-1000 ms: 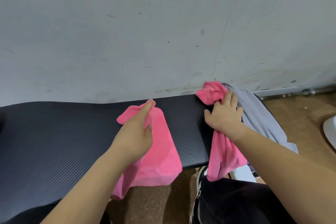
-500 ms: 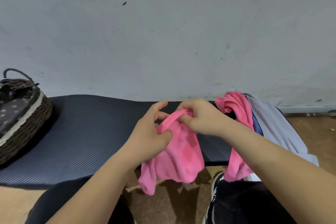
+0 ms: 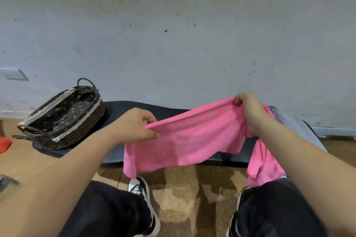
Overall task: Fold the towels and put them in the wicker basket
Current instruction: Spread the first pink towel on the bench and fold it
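A pink towel (image 3: 185, 140) hangs stretched in the air between my hands, above the front edge of a dark mat (image 3: 169, 111). My left hand (image 3: 133, 125) pinches its left top corner. My right hand (image 3: 248, 109) grips the right top corner, held a little higher. A second pink towel (image 3: 264, 163) drapes over the mat's right end beside a pale grey-blue cloth (image 3: 296, 127). The dark wicker basket (image 3: 81, 131), lined with dotted fabric, stands on the mat's left end.
A grey wall (image 3: 173, 34) rises right behind the mat. My knees in black trousers and a black-and-white shoe (image 3: 142, 192) are below, on a brown floor. Something red (image 3: 4, 144) lies at the left edge.
My hands have moved apart and lifted, spreading the bunched pink towel out wide. The view has shifted so the basket shows more fully at the left.
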Demonstrator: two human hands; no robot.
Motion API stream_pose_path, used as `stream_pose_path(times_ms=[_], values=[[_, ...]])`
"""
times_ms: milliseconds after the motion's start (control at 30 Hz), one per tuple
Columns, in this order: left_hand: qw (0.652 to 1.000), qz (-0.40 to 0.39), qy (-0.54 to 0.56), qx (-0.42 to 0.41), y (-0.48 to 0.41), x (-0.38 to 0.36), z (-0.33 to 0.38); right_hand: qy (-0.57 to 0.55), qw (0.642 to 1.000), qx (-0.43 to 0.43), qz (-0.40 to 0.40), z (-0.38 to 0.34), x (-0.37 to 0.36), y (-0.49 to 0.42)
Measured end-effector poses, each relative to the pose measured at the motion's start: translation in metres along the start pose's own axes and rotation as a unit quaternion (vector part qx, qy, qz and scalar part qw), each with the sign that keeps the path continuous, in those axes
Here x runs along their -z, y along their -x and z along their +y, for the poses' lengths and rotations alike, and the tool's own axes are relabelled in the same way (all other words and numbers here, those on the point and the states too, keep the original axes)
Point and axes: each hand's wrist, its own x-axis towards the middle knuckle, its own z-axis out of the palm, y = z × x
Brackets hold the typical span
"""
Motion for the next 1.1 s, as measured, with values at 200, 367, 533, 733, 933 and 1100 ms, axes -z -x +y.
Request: stream_pose_path(times_ms=[200, 367, 533, 733, 933, 1100], values=[[0.997, -0.006, -0.068, 0.042, -0.006, 0.034, -0.035, 0.057, 0.996, -0.035, -0.053, 0.009, 0.014, -0.001], [0.987, -0.020, -0.153, 0.040, -0.065, 0.036, -0.056, 0.202, 0.977, 0.034, -0.052, 0.036, -0.031, -0.055], [0.966, -0.038, -0.251, 0.051, -0.148, 0.024, -0.088, 0.343, 0.938, 0.045, -0.007, 0.057, -0.074, -0.137], [0.968, 0.006, -0.249, 0.015, -0.206, -0.035, -0.134, 0.469, 0.883, 0.024, 0.023, 0.077, -0.094, -0.186], [0.971, 0.043, -0.236, 0.020, -0.175, -0.065, -0.134, 0.487, 0.862, 0.133, -0.040, 0.087, -0.118, -0.162], [0.969, -0.086, -0.181, 0.142, -0.124, -0.081, -0.123, 0.422, 0.869, 0.122, -0.228, 0.095, -0.145, -0.108]])
